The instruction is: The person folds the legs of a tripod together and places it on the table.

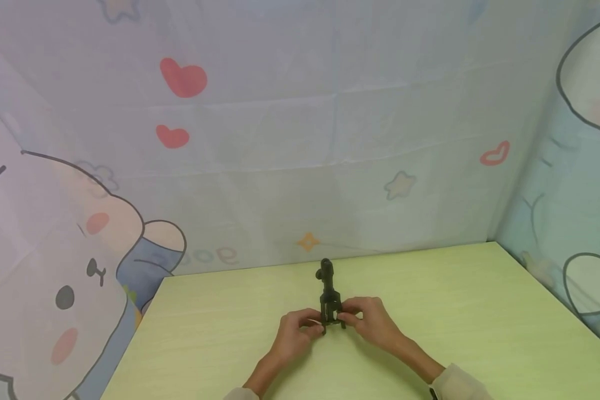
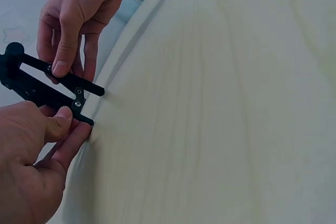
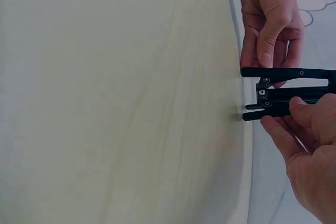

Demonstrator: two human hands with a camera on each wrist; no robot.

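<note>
Over the middle of the yellow-green surface [image 1: 455, 294], between the two hands, is the small black tripod [image 1: 329, 297], its legs [image 2: 95, 88] toward the person; whether their tips touch down, I cannot tell. The left hand [image 1: 292, 338] pinches one leg with thumb and fingers, and the right hand [image 1: 374, 323] pinches another in the same manner. For good control, I think both hands should press evenly and gently, with fingertips away from the hinged braces [image 2: 78, 98], which could nip them.
</note>
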